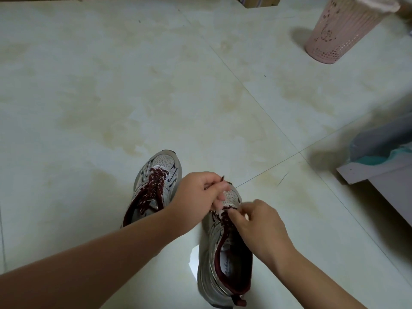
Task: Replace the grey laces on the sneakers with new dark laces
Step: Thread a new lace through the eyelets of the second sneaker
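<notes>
left hand (201, 192) pinching the tip of the dark lace (223, 177), aglet poking up just past the fingertips. right hand (259, 224) curled down onto the lower eyelets of the near sneaker (225, 253), fingers (234, 214) pinching or pressing the lace there, can't quite tell which. only the bottom rows look threaded on that one, so guessing about halfway through the pair.

just beside it on the left, touching or nearly so: the other sneaker (156, 188), already fully laced in dark red with pale flecks. no grey laces anywhere in view.

both sitting on the tiled floor (133, 97), toward the near edge of the view. further out: pink perforated bin (341, 30) at the far right corner, and a pale box with teal lining (376, 157) at the right edge.

stuff that could go sideways from here: skipping an eyelet or crossing the wrong way, since the hands hide most of the rows. pulling too hard with the left could drag the other end right out. shoe not pinned down either, so might slide or tip on the slick tile.
</notes>
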